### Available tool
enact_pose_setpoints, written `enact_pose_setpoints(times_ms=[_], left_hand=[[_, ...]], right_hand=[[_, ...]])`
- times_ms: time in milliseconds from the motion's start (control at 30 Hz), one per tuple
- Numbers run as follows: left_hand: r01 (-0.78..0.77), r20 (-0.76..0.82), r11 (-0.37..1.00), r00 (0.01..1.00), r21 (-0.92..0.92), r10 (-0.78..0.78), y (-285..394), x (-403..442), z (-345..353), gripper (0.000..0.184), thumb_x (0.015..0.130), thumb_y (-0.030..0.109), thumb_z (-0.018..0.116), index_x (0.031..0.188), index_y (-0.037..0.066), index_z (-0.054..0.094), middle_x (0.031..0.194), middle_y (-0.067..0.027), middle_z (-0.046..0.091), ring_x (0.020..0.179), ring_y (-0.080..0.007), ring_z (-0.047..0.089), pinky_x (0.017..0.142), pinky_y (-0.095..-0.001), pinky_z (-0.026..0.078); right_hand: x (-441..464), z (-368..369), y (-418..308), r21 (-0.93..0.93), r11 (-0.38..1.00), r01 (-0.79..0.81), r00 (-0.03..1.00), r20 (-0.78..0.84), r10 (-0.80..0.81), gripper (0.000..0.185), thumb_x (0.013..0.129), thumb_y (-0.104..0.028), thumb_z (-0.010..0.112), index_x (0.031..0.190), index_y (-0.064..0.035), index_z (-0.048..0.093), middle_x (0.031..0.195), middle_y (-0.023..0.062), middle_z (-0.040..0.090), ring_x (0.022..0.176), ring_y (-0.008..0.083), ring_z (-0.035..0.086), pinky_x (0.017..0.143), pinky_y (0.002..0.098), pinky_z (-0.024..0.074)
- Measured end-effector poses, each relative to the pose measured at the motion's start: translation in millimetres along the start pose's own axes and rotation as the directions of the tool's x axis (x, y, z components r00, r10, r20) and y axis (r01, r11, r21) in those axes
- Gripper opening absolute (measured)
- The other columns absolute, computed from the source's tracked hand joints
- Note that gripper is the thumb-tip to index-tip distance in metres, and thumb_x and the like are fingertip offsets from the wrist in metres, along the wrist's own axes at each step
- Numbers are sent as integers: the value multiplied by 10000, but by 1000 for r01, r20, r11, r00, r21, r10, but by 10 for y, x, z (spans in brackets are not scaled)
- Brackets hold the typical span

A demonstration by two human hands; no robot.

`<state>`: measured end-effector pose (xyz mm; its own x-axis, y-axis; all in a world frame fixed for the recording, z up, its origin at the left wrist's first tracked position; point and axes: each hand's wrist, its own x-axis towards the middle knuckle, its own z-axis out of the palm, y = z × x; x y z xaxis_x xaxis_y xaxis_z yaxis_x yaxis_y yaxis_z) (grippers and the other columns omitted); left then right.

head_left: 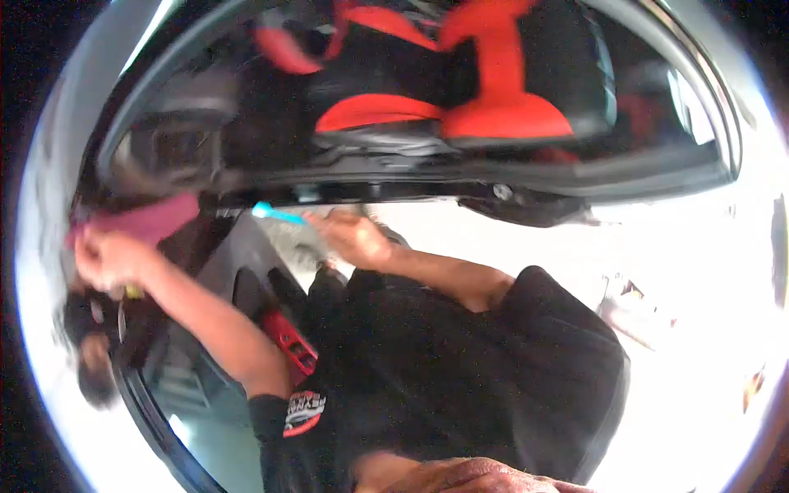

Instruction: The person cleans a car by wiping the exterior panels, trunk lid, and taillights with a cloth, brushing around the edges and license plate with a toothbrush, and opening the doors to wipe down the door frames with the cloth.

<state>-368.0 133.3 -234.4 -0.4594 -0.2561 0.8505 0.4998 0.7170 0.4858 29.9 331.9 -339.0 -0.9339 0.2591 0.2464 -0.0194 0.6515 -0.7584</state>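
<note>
My left hand (111,259), at the far left, is closed on a pink cloth (160,220) that hangs out to the right of my fingers beside the car's door opening. In my right hand (353,240) is a slim bright blue tool (281,215). Its paler tip points left, close to the dark door sill (386,193). The tool is blurred, so its exact kind does not show. Part of the right hand's fingers is smeared by motion.
Red and black car seats (501,107) are beyond the sill. An open car door with a window (185,394) and a red panel (289,343) stands to my left. A dark figure (97,370) is at the far left edge. Pale floor (526,246) lies to the right.
</note>
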Motion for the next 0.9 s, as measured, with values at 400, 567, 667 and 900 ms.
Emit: enact_pose_setpoints(times_ms=[400, 567, 667, 900], left_hand=[[490, 455, 553, 865, -673, -212, 2198, -384, -556, 253, 948, 12, 669, 1176, -85, 617, 1125, -186, 675, 990, -284, 665, 914, -405, 584], [880, 882, 109, 469, -463, -41, 2514, -878, -684, 259, 959, 87, 641, 1180, -43, 600, 1274, -204, 593, 1166, -334, 590, 1055, -498, 497], [971, 978, 169, 146, -171, 149, 2507, -1479, -638, 445, 994, 183, 621, 1375, -17, 508, 1389, -185, 545, 1296, -341, 517, 1152, -518, 390], [881, 847, -102, -405, 463, 343, 3359, -2459, -1223, 414, 1069, 217, 533, 1445, 50, 486, 1469, -123, 528, 1366, -299, 500, 1176, -495, 382]], right_hand=[[-1038, -788, -73, 130, 920, -369, 914, -128, 385, 532, 958, -113, 614, 1479, -117, 510, 980, 199, 651, 875, 401, 663, 763, 492, 570], [-2222, -467, 263, 154, 822, -549, 751, -341, 565, 482, 955, -96, 587, 1435, -101, 545, 1052, 230, 676, 946, 453, 657, 812, 511, 548], [-2748, -513, -78, 253, 615, -747, 496, -403, 769, 441, 955, -81, 581, 1396, -79, 574, 1060, 251, 676, 976, 464, 652, 831, 511, 531], [-3247, -1081, -383, 259, 536, -804, 154, -779, 607, 415, 999, -71, 556, 1414, -73, 579, 931, 270, 635, 847, 444, 640, 732, 480, 503]])
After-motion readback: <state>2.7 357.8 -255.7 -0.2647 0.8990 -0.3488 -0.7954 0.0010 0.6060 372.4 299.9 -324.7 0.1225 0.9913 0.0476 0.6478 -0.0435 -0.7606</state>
